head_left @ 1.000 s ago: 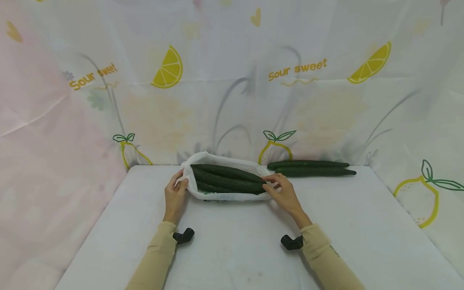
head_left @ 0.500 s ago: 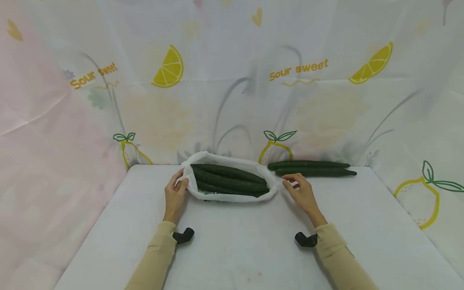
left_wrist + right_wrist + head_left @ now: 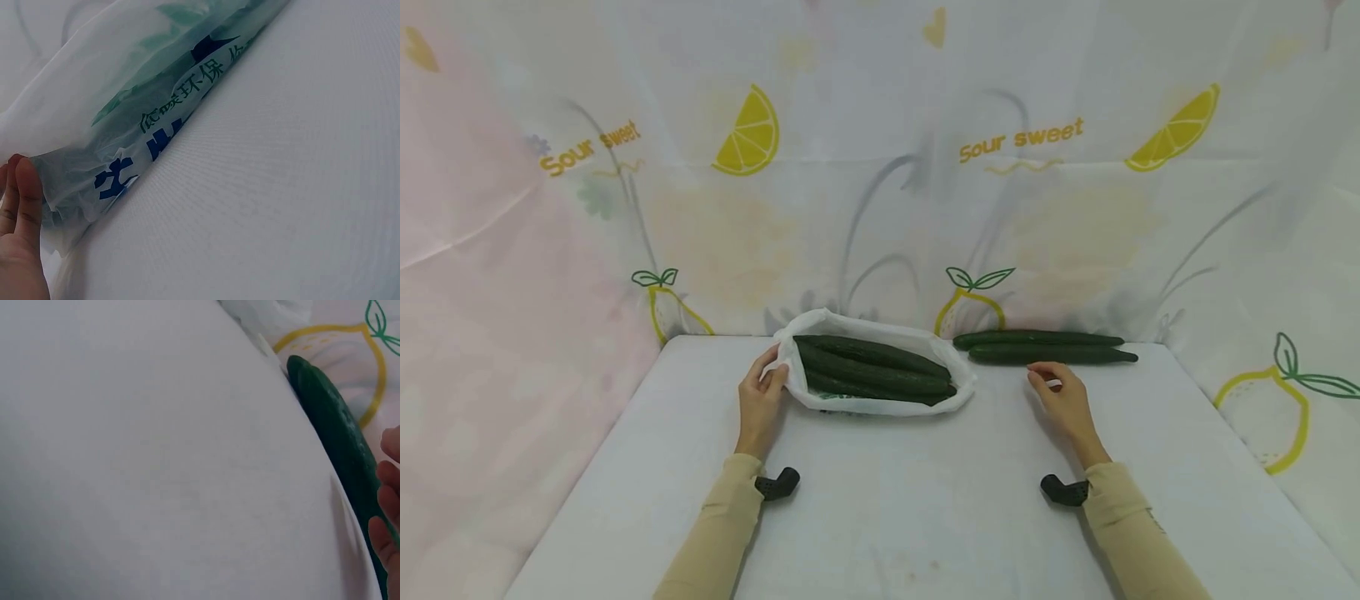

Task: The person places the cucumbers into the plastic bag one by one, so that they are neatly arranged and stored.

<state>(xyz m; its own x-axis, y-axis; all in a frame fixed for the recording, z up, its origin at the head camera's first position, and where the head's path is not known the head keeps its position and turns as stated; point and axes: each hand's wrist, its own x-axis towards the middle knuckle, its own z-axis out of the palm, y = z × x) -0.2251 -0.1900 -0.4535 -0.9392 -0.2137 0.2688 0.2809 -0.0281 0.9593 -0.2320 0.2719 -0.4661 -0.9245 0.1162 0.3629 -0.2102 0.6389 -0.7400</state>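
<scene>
A white plastic bag (image 3: 891,407) lies on its side along the table, its mouth spread wide, with several long green cucumbers (image 3: 872,377) inside. My left hand (image 3: 760,408) holds the bag's left end between thumb and fingers. Green and blue printing marks the bag (image 3: 187,84) in the left wrist view, where part of my hand (image 3: 22,231) shows against the plastic. To the right, my right hand (image 3: 1067,408) hovers with loosely bent fingers and nothing in them. Just beyond it lie two more cucumbers, a far one (image 3: 1037,337) and a nearer one (image 3: 1052,356).
A white-covered table (image 3: 880,508) spreads beneath everything. Behind its back edge hangs a cloth backdrop (image 3: 850,225) printed with lemons, close to the loose cucumbers. Black wrist cameras sit on both sleeves.
My right hand has let go of the bag's right end and moved right, near the two loose cucumbers. The cucumbers' right ends in the bag are now uncovered. My left hand stays put.
</scene>
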